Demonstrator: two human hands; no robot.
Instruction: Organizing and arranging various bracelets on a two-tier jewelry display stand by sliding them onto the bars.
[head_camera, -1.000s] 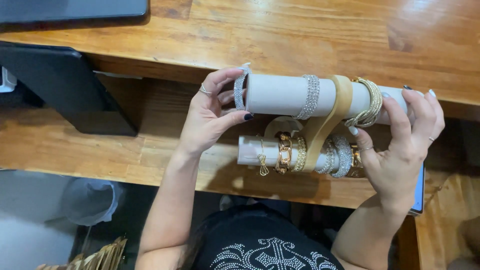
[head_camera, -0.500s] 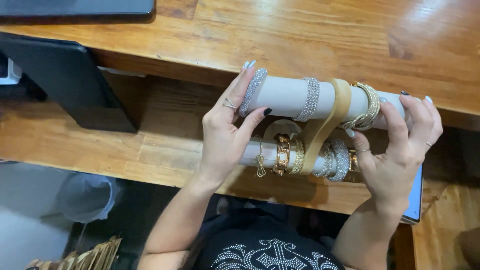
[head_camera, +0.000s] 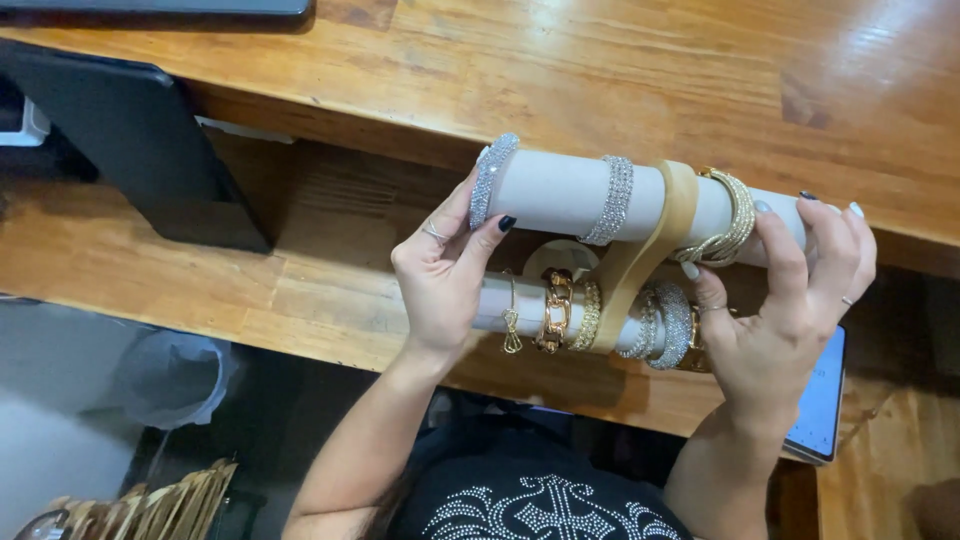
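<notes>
Wooden desk (head_camera: 600, 70) | left hand (head_camera: 445, 275) grip pinches sparkly bangle (head_camera: 492, 180) | right hand (head_camera: 790, 300) grip clasps bracelet stand (head_camera: 560, 195)

A: Upper roll (head_camera: 560, 192)? Matt grey, looks like felt or card. Bangle (head_camera: 493, 180) at its end: sparkly rhinestones.

B: Yep. Chain bracelet (head_camera: 553, 310) = shiny gold metal. Desk (head_camera: 620, 80): varnished wood, glossy w/ grain. Tablet (head_camera: 140, 140): smooth matt black.

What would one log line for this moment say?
left hand: pinching silver bangle at upper roll end | right hand: gripping bracelet stand at other end | surface: wooden desk
</notes>
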